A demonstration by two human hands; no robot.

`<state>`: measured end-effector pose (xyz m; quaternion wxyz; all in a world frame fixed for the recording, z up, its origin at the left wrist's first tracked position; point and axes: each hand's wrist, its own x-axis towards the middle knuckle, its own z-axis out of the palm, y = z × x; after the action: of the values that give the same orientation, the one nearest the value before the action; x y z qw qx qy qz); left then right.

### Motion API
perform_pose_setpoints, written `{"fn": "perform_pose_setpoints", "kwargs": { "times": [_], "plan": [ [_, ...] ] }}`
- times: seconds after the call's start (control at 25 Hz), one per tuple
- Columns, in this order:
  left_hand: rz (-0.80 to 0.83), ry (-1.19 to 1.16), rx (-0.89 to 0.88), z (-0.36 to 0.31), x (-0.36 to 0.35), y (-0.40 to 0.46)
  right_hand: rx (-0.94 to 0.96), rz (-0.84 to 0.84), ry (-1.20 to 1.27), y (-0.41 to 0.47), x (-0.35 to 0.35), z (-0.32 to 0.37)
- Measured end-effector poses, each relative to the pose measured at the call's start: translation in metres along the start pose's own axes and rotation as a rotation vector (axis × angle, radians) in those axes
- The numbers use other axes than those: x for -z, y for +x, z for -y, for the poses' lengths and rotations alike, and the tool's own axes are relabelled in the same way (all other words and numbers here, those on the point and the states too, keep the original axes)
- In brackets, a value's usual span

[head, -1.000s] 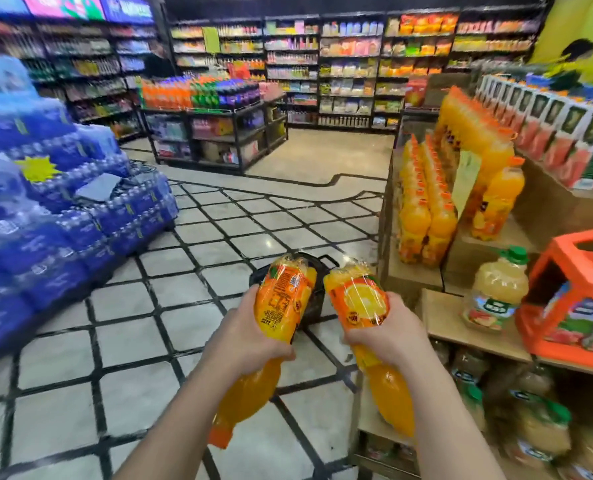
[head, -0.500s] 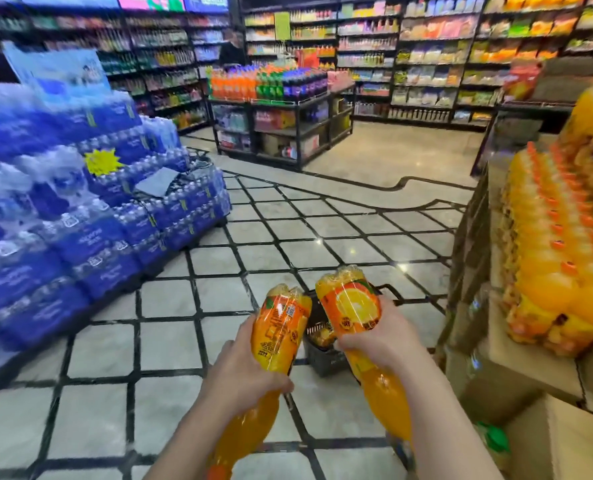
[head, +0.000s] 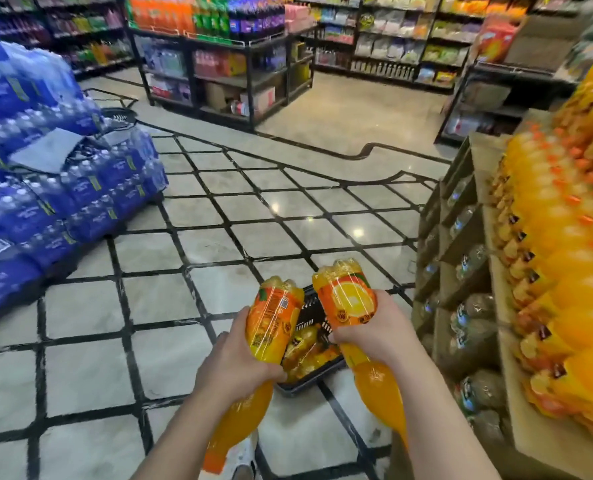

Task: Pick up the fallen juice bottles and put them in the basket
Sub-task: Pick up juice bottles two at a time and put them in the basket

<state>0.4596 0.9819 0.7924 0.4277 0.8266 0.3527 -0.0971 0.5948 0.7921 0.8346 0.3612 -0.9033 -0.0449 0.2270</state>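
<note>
I hold two orange juice bottles upside down, caps toward me, just above a black basket [head: 309, 382] on the floor. My left hand [head: 234, 358] grips the left juice bottle [head: 272, 323] round its middle. My right hand [head: 378, 329] grips the right juice bottle [head: 348, 299] the same way. Both bottle bases point away from me over the basket's near side. Inside the basket lie several more orange bottles [head: 303, 348], partly hidden by my hands.
A wooden display [head: 475, 306] with rows of orange juice bottles [head: 561, 271] stands close on the right. Stacked blue water packs [head: 46, 188] fill the left. Tiled floor [head: 219, 216] stretches ahead to a black drinks rack [head: 226, 64]. My white shoe [head: 243, 459] is below.
The view has swung left and come closer to the basket. Both hands with their bottles now hang lower over it, and the bottles inside show more plainly.
</note>
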Motion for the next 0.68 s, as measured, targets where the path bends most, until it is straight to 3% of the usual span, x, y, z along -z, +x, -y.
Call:
{"fn": "perform_pose_setpoints", "kwargs": {
  "times": [0.36, 0.68],
  "plan": [
    [0.249, 0.117, -0.068, -0.034, -0.021, 0.278, -0.276, -0.087, 0.142, 0.228, -0.05, 0.005],
    [0.327, 0.098, 0.046, 0.002, -0.14, 0.451, -0.603, 0.0, 0.276, 0.412, -0.142, -0.12]
  ]
}}
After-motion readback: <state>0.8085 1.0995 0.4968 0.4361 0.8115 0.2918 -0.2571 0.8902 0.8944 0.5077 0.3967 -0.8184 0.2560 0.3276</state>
